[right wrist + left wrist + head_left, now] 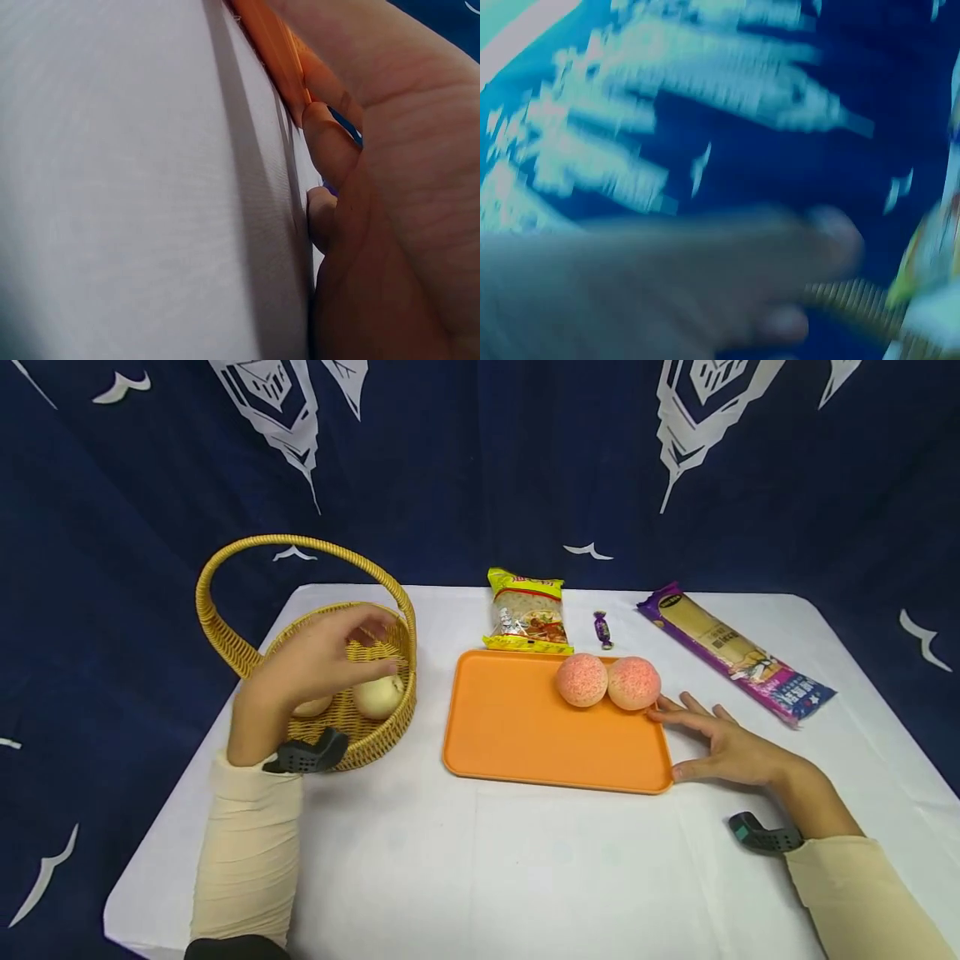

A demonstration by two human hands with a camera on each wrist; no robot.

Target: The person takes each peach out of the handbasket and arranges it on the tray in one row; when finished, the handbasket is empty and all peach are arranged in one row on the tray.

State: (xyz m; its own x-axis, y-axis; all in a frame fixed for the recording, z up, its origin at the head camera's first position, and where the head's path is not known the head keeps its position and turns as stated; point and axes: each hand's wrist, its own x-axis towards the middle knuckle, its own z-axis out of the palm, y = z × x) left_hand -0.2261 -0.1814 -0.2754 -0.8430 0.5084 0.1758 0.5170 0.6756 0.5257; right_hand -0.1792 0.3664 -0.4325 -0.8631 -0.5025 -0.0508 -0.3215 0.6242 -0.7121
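My left hand (318, 656) hovers over the yellow wicker basket (382, 747), thumb and fingers apart with nothing between them. Inside the basket lie two pale, round fruits; one fruit (378, 697) shows below the thumb, and the other (312, 706) is partly hidden by the hand. At the right end of the orange tray (525, 752), my right hand (727, 752) touches the rim with spread fingers. Two pink, speckled peach-like fruits sit side by side on the tray: a left one (582, 680) and a right one (634, 683), close to the right fingertips.
Behind the tray stands a yellow food packet (528, 610) with a clear window. A small purple-wrapped candy (602, 630) lies beside it. Farther right is a long purple packet (735, 652). The basket's tall handle (300, 540) arches above its opening. White cloth covers the table (480, 877).
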